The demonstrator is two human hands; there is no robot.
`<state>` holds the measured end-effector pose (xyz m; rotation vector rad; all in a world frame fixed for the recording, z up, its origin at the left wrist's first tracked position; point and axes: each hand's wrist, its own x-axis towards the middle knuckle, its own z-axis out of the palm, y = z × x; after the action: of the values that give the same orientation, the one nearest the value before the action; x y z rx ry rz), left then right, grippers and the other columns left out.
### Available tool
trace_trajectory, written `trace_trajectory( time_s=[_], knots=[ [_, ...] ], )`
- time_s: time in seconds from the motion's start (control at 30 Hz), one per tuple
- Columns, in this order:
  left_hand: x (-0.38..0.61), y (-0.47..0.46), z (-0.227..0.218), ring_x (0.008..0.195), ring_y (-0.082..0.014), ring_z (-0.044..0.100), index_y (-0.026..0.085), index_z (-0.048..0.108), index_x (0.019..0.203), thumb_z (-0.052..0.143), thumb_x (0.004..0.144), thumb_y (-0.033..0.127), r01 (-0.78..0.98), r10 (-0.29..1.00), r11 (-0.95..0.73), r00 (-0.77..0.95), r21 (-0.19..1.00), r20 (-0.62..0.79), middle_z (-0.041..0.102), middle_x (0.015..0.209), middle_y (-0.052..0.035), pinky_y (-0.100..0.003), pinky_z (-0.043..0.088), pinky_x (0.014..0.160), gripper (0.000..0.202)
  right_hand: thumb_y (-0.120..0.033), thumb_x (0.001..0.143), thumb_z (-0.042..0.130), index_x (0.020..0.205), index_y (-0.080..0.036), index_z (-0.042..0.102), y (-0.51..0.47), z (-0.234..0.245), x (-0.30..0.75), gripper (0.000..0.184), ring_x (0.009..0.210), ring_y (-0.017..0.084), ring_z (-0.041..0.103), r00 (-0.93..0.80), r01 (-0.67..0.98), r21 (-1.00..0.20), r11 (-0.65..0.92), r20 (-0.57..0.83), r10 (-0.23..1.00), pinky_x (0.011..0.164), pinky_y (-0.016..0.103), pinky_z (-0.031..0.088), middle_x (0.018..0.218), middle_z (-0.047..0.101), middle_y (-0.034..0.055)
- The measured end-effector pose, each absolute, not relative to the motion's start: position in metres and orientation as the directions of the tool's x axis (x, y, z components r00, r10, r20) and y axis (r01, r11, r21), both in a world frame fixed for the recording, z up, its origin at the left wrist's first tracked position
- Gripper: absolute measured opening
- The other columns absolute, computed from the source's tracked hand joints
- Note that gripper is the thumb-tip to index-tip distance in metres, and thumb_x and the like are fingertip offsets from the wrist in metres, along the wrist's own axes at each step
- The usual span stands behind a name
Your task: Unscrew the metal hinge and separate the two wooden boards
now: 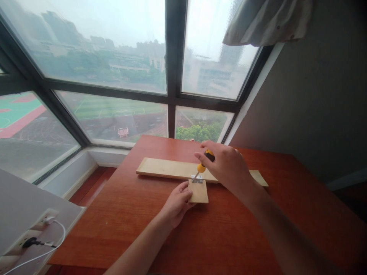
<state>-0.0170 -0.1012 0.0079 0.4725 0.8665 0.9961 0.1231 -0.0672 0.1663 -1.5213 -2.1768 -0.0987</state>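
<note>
A long pale wooden board (166,168) lies across the far part of the reddish table (120,229). A small square wooden piece (198,193) butts against its near edge, and a small metal hinge (197,179) spans the joint. My right hand (226,166) is closed round a screwdriver with a yellow and black handle (205,160), its tip resting on the hinge. My left hand (177,203) presses on the left edge of the small piece, with the fingers curled against it.
Large windows (114,76) stand behind the table. A grey wall (315,107) rises at the right. At lower left a white power strip (37,233) holds plugs and a white cable. A curtain (266,21) hangs at upper right.
</note>
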Motion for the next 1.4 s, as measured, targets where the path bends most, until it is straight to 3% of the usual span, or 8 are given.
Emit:
trace_trajectory(
  time_s=[0.23,0.43,0.53,0.7,0.9,1.03,1.17,1.4],
  knots=[
    [-0.006,-0.102,0.011,0.091,-0.0208,0.069,0.015,0.064,0.112,0.062,0.066,0.004,-0.55,0.868,0.469,0.141,0.692,-0.476,0.071,0.109,-0.0117,-0.028,0.056,0.073,0.047,-0.025,0.087,0.051,0.122,-0.024,0.061,-0.07,0.166,0.125,0.037,0.087,0.021,0.068,-0.286,0.875,-0.251,0.413,0.42,0.861,0.073,0.032,0.046,0.105,0.074,0.0021],
    [-0.002,-0.103,0.01,0.087,-0.0197,0.07,0.014,0.061,0.114,0.063,0.072,0.007,-0.534,0.895,0.424,0.121,0.732,-0.43,0.072,0.108,-0.0121,-0.026,0.056,0.071,0.043,-0.048,0.092,0.053,0.119,-0.025,0.064,-0.066,0.167,0.131,0.037,0.089,0.024,0.069,-0.29,0.891,-0.226,0.395,0.387,0.875,0.071,0.034,0.046,0.105,0.074,0.0047],
    [-0.004,-0.103,0.01,0.089,-0.0196,0.07,0.015,0.059,0.116,0.066,0.074,0.011,-0.525,0.895,0.431,0.146,0.734,-0.421,0.072,0.109,-0.0124,-0.026,0.055,0.072,0.042,-0.036,0.093,0.052,0.119,-0.024,0.064,-0.064,0.168,0.135,0.031,0.088,0.022,0.068,-0.336,0.858,-0.254,0.447,0.38,0.862,0.073,0.032,0.046,0.105,0.074,0.0034],
    [-0.006,-0.103,0.01,0.093,-0.0201,0.07,0.016,0.059,0.117,0.071,0.074,0.014,-0.529,0.896,0.435,0.172,0.728,-0.41,0.072,0.111,-0.0119,-0.025,0.054,0.074,0.044,-0.019,0.081,0.056,0.126,-0.021,0.058,-0.068,0.17,0.138,0.045,0.098,0.02,0.066,-0.403,0.794,-0.306,0.525,0.382,0.832,0.081,0.031,0.047,0.12,0.069,0.0039],
    [-0.006,-0.104,0.008,0.096,-0.0219,0.069,0.016,0.059,0.116,0.076,0.071,0.018,-0.523,0.903,0.422,0.174,0.74,-0.392,0.071,0.11,-0.0123,-0.026,0.054,0.073,0.048,-0.045,0.093,0.051,0.115,-0.025,0.064,-0.068,0.172,0.134,0.033,0.087,0.024,0.069,-0.33,0.882,-0.211,0.421,0.361,0.872,0.068,0.032,0.044,0.103,0.074,0.0028],
    [-0.006,-0.104,0.006,0.092,-0.021,0.07,0.016,0.058,0.115,0.076,0.071,0.019,-0.519,0.903,0.418,0.15,0.745,-0.403,0.072,0.108,-0.0113,-0.026,0.054,0.073,0.047,-0.031,0.092,0.049,0.116,-0.024,0.064,-0.065,0.171,0.133,0.029,0.089,0.022,0.068,-0.321,0.88,-0.231,0.415,0.355,0.878,0.072,0.032,0.044,0.106,0.074,0.0032],
    [-0.006,-0.105,0.006,0.092,-0.0213,0.07,0.017,0.059,0.113,0.077,0.07,0.021,-0.524,0.907,0.411,0.149,0.746,-0.395,0.072,0.106,-0.0107,-0.027,0.053,0.074,0.047,-0.022,0.082,0.056,0.121,-0.025,0.06,-0.068,0.172,0.136,0.04,0.095,0.021,0.067,-0.367,0.829,-0.297,0.474,0.351,0.862,0.078,0.031,0.046,0.115,0.071,0.0024],
    [-0.006,-0.103,0.001,0.096,-0.022,0.069,0.017,0.055,0.118,0.076,0.072,0.019,-0.527,0.9,0.424,0.154,0.736,-0.408,0.07,0.113,-0.0125,-0.027,0.053,0.074,0.05,-0.041,0.093,0.051,0.114,-0.026,0.065,-0.067,0.172,0.134,0.029,0.086,0.022,0.068,-0.331,0.865,-0.263,0.426,0.339,0.881,0.069,0.032,0.045,0.104,0.074,0.0021]
  ],
)
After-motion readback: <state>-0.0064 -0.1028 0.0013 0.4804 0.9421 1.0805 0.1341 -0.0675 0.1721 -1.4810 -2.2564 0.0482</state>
